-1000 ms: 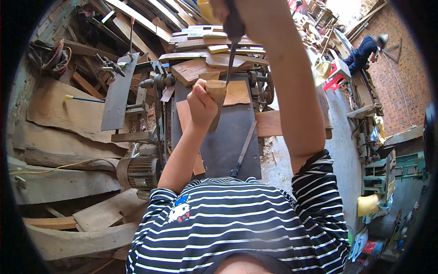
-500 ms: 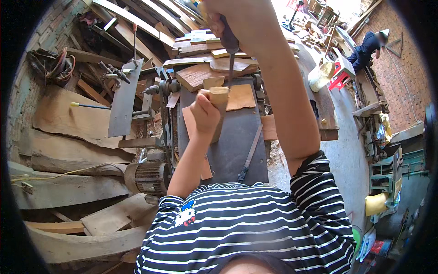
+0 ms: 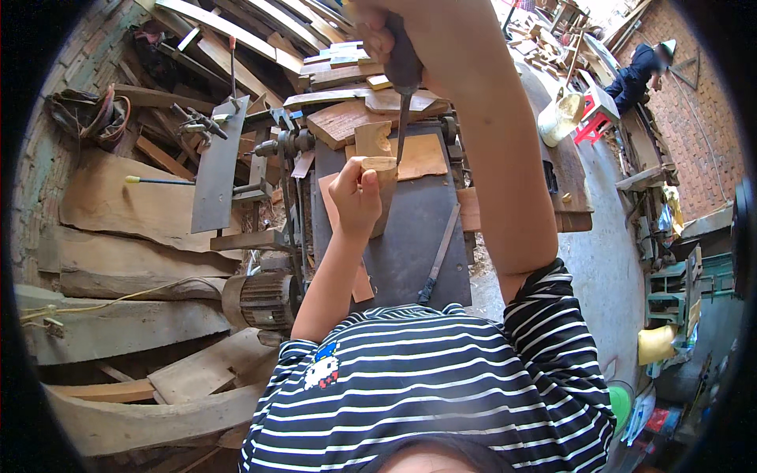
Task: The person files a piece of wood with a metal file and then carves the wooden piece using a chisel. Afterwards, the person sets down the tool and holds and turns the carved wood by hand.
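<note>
My left hand (image 3: 353, 199) grips a small light wooden block (image 3: 383, 183) that stands upright on the dark metal machine table (image 3: 410, 244). My right hand (image 3: 394, 31), raised near the top of the view, is closed around the dark handle of a chisel (image 3: 402, 94). The chisel's blade points down and its tip meets the block's top edge. A second loose chisel or file (image 3: 438, 256) lies on the table to the right of my left forearm.
Flat wood offcuts (image 3: 347, 118) are stacked behind the table. An electric motor (image 3: 260, 299) sits at lower left, with a metal plate (image 3: 214, 169) and planks beside it. A person in blue (image 3: 640, 67) bends over at far right near a red stool (image 3: 593, 118).
The view has shifted, so the table and block sit lower in the picture. My right hand with the chisel has stayed raised over the block; my left hand keeps its hold.
</note>
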Action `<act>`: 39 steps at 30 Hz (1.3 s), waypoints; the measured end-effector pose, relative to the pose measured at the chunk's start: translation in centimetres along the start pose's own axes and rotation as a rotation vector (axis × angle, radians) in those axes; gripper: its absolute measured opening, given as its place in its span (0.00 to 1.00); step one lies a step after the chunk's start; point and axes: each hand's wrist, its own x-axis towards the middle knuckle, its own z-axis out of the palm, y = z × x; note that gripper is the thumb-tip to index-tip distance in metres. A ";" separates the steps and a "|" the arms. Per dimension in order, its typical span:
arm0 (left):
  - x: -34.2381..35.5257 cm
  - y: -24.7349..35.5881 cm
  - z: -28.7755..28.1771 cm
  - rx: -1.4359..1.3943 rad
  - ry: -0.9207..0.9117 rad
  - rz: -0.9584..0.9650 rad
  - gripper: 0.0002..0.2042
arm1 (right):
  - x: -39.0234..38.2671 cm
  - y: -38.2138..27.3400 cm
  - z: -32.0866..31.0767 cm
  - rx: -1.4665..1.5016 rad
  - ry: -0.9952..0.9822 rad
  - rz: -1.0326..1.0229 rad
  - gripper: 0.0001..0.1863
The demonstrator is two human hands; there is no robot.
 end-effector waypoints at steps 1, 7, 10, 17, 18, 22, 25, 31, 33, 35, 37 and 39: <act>0.0 0.1 0.0 0.002 -0.001 0.009 0.23 | -0.2 -0.3 -0.1 0.017 0.000 0.015 0.07; 4.2 3.4 2.8 -0.064 0.019 0.070 0.26 | -0.4 -5.1 -2.9 0.179 -0.108 -0.234 0.13; 1.9 -0.5 1.7 -0.037 0.012 0.010 0.25 | 0.2 -3.7 -0.7 -0.085 0.084 0.040 0.11; -1.0 -1.0 0.8 -0.038 -0.053 0.125 0.27 | 0.6 2.7 -3.2 0.135 -0.039 0.108 0.05; -0.9 -1.5 0.7 -0.038 -0.029 0.072 0.27 | 0.6 3.2 -3.2 0.251 -0.001 0.000 0.05; -0.2 -2.6 0.3 -0.015 0.015 -0.011 0.27 | -0.4 3.7 -3.8 0.383 0.050 -0.142 0.06; 0.2 -2.9 -0.3 0.040 0.013 -0.062 0.27 | -1.5 4.9 -4.9 0.600 0.130 -0.128 0.04; 1.0 -1.8 -0.5 -0.088 0.046 -0.021 0.29 | -2.4 8.9 -9.7 0.807 0.062 -0.229 0.05; 1.2 -1.6 -0.7 -0.086 0.036 -0.021 0.29 | -2.6 9.5 -10.0 0.803 0.062 -0.251 0.04; 1.3 -1.9 -0.7 -0.120 0.043 -0.033 0.29 | -2.8 9.8 -9.8 0.798 0.063 -0.274 0.03; 1.4 -2.2 -0.7 -0.154 0.051 -0.044 0.29 | -3.1 9.5 -9.7 0.822 0.103 -0.277 0.03; 1.3 -2.4 -0.3 -0.168 0.026 -0.056 0.29 | -2.9 8.5 -9.6 0.805 0.071 -0.303 0.03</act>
